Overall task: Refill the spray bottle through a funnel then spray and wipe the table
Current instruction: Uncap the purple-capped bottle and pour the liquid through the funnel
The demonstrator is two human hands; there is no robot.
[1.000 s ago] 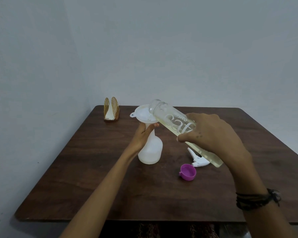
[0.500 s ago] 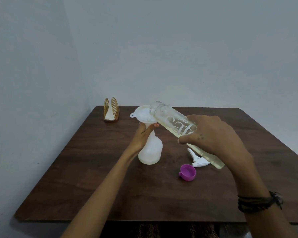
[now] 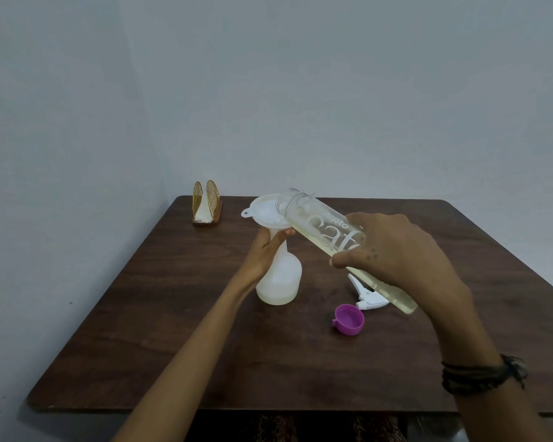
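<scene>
Right hand (image 3: 406,250) is wrapped around a clear glass bottle (image 3: 329,237), tipped so its mouth sits over the white funnel (image 3: 267,213). Left hand (image 3: 267,250) grips the neck of the spray bottle (image 3: 281,282), which stands upright on the bench (image 3: 173,330) with the funnel in it. Trigger head (image 3: 366,295) and purple cap (image 3: 348,319) lie just beside each other nearby, napkin holder (image 3: 206,202) at the back corner.
</scene>
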